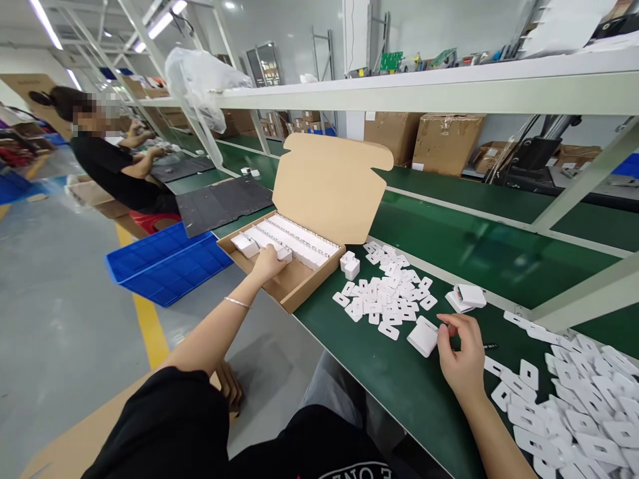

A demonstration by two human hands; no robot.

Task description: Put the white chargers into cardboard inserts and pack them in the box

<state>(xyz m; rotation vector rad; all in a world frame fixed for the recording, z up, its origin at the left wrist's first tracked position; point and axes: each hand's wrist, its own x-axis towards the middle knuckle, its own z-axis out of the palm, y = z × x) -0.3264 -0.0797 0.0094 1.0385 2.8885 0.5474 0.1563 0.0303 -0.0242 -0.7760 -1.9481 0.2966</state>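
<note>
My left hand (267, 264) reaches into an open cardboard box (299, 286) and closes on a small white box (284, 253) at the end of a row of white boxes (299, 241). My right hand (463, 356) rests on the green table and pinches the edge of another small white box (423, 336). A pile of flat white tabs (387, 293) lies between the two hands. Two more white boxes (351, 264) stand by the cardboard box's corner.
A bigger heap of white tabs (574, 406) lies at the right. An opened white box (466, 297) sits beyond my right hand. Blue trays (164, 263) stand on the floor at the left. A person in black (114, 166) works farther down the line. Brown cartons (444, 143) stand behind.
</note>
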